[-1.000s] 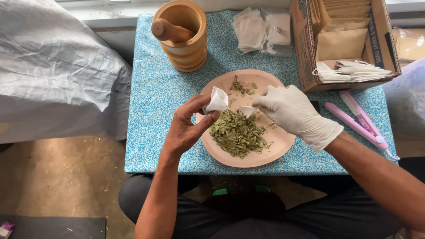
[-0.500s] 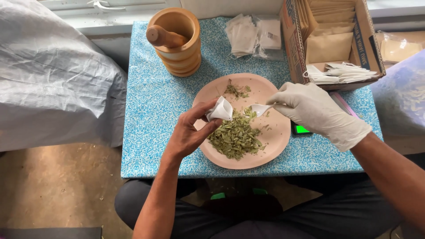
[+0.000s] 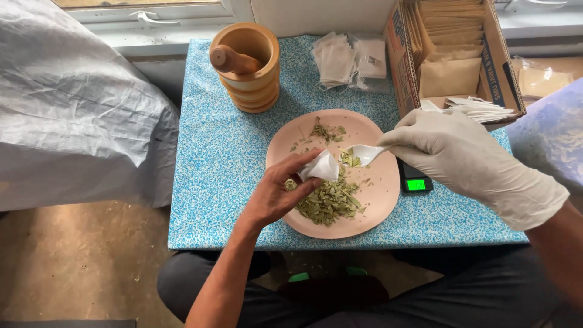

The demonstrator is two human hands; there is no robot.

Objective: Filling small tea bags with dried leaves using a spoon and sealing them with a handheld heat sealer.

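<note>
— What are the fingers (image 3: 303, 165) of the left hand (image 3: 276, 194) doing?
— They are pinched round a small white paper sachet (image 3: 320, 167), holding it just above the pink plate (image 3: 373, 200), over the heap of dried green leaves (image 3: 328, 200).
— And the right hand (image 3: 452, 149)?
— It wears a pale glove, and its fingers (image 3: 404, 135) are closed on the handle of a white plastic spoon (image 3: 364, 153). The bowl of the spoon carries a few leaves and sits right beside the sachet's mouth.
— Where does the plate stand?
— On the blue speckled worktop (image 3: 225, 182), near its front edge. A smaller scatter of leaves lies at the plate's far side.
— What else is around?
— A wooden mortar (image 3: 255, 79) with its pestle (image 3: 234, 61) leaning inside stands behind the plate to the left. A stack of empty sachets (image 3: 349, 59) lies at the back, a cardboard box (image 3: 495, 54) of brown envelopes at the right, and a small scale with a green display (image 3: 416, 183) shows partly beneath the gloved hand.
</note>
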